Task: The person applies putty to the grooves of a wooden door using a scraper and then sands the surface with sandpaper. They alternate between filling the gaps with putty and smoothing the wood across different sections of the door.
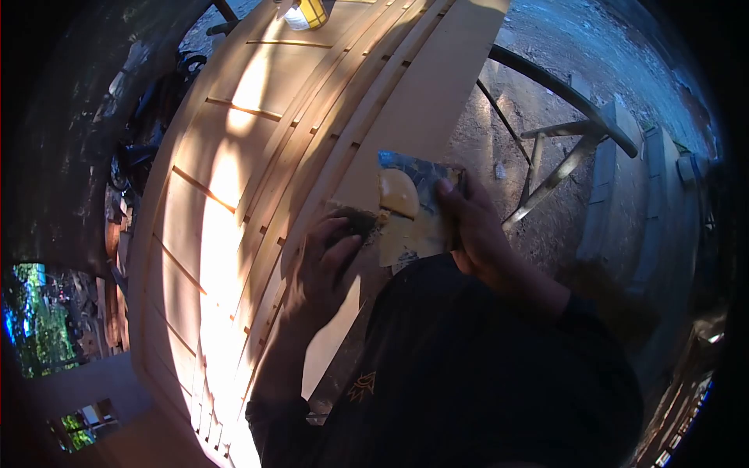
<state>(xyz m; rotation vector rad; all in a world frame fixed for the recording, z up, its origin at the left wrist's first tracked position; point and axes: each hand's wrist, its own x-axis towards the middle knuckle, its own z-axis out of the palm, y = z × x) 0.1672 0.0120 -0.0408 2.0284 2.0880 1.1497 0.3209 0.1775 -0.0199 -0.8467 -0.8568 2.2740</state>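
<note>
My right hand (pixel 477 226) grips a flat square board (pixel 433 183) by its right edge, thumb on top. The board's face is smeared with putty, and its upper left corner is blue. A smooth mound of pale yellow putty (pixel 399 193) sits on it. My left hand (pixel 318 261) is closed on a small, dark flat scraper (pixel 355 219), whose putty-crusted edge is at the board's left side. Shadow hides part of the left fingers. Beneath both hands runs a large wooden panel (pixel 409 105) with long strips and short dark slots.
A white and yellow can (pixel 306 14) stands at the panel's far end. To the right, a wooden frame with legs (pixel 558 175) stands on the dirt ground, and long boards (pixel 654 203) lie beyond it. Stacked timber (pixel 114 273) is at the left. Bright sunlight streaks the panel.
</note>
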